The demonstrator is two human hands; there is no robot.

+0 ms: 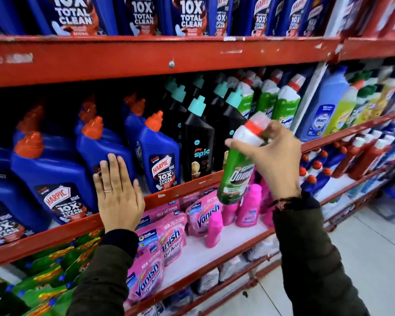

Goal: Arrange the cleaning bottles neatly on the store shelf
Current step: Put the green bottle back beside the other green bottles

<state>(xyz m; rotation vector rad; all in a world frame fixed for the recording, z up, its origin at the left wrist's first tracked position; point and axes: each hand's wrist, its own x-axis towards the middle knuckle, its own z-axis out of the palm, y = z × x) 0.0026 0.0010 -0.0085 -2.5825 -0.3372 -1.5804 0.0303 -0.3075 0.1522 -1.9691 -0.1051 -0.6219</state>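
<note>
Your left hand (118, 197) is lying flat and open against a blue Harpic bottle (105, 151) on the shelf (192, 185). Your right hand (274, 160) is clamping the green Domestos bottle (236, 174) by its white shoulder, tilted off the shelf front. It is probably heavy, rigid and slick, so grip its waist.

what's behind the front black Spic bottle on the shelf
More black bottles with teal caps line up behind the front Spic bottle; their bodies and the shelf's dark back are hidden.
</note>
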